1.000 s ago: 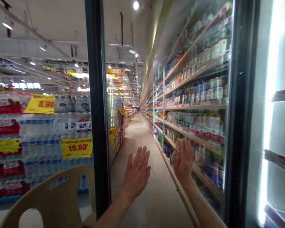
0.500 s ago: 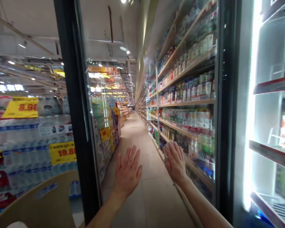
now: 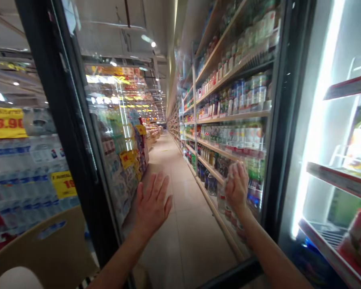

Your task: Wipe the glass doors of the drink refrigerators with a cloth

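Observation:
A glass door with a black frame stands swung out in front of me. Flat against its pane, fingers spread, is my left hand, holding nothing. On the right part of the same pane, my right hand has its fingers close together and slightly bent. A pale, blurred patch shows under and beside those fingers; I cannot make out what it is. Through the glass, shelves of bottles and cans appear behind my right hand, and a tiled aisle behind my left.
At right is a lit cooler with shelves and a red package. Stacked bottled water with yellow price signs stands at left. A beige chair-like back with a slot is at lower left.
My right hand has slid rightward across the glass and turned more upright. My left hand stays spread on the pane. The view has shifted, showing the door's lower frame.

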A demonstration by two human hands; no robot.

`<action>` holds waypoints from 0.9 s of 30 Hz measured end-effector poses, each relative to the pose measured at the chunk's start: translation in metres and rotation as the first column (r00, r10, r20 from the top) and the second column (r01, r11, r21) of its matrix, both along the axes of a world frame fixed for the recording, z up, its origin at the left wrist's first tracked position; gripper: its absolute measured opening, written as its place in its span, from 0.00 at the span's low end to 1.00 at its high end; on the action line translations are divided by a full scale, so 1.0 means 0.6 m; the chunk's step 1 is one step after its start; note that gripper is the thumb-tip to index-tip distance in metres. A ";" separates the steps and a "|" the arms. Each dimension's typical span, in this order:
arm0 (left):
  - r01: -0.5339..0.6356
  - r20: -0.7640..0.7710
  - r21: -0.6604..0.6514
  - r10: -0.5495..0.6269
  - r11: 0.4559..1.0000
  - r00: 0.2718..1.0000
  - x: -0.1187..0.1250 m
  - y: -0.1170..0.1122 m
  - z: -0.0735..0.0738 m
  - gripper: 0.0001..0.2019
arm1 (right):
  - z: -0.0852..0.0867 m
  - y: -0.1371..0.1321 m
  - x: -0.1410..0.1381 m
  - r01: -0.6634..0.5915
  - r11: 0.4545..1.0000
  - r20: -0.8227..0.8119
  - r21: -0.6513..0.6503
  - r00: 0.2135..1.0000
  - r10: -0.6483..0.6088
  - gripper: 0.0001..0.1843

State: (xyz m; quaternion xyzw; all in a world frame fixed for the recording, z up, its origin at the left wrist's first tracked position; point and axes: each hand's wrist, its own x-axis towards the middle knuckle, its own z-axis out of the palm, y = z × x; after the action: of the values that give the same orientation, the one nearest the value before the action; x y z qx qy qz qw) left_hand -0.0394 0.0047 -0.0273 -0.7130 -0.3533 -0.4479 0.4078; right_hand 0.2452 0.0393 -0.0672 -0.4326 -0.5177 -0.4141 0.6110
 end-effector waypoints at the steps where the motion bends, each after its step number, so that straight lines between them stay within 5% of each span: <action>1: -0.001 -0.002 -0.006 0.001 1.000 1.000 0.000 0.000 0.000 0.34 | 0.002 0.003 0.008 0.019 0.999 -0.115 0.028 0.993 -0.015 0.28; 4: -0.005 -0.007 0.000 0.005 1.000 1.000 0.000 0.001 -0.001 0.34 | 0.002 0.004 0.003 0.014 0.999 -0.206 0.030 0.979 -0.007 0.27; 9: -0.016 -0.007 0.018 0.016 1.000 1.000 0.000 0.001 -0.001 0.34 | -0.008 -0.006 -0.019 -0.080 0.991 0.220 -0.103 0.970 0.101 0.29; 14: -0.010 -0.004 0.012 0.011 1.000 1.000 0.002 -0.001 0.000 0.33 | -0.005 0.003 0.018 -0.007 1.000 -0.120 0.019 0.993 0.009 0.28; 20: 0.005 0.013 0.018 -0.005 1.000 1.000 0.002 -0.002 0.001 0.31 | -0.037 0.001 0.014 -0.073 0.996 0.054 -0.057 0.996 0.076 0.27; 25: 0.008 0.006 0.018 -0.008 1.000 1.000 0.002 -0.001 0.001 0.31 | -0.049 0.002 0.015 0.016 1.000 -0.245 -0.006 0.969 -0.017 0.27; 27: 0.013 0.009 0.019 -0.013 1.000 1.000 0.002 0.000 -0.001 0.31 | -0.054 -0.002 -0.013 -0.009 1.000 -0.184 -0.021 0.983 0.005 0.28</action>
State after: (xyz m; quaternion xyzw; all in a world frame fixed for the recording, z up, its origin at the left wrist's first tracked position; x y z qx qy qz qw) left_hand -0.0384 0.0048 -0.0277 -0.7093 -0.3460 -0.4572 0.4101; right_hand 0.2374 0.0381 -0.0995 -0.4739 -0.4650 -0.3644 0.6530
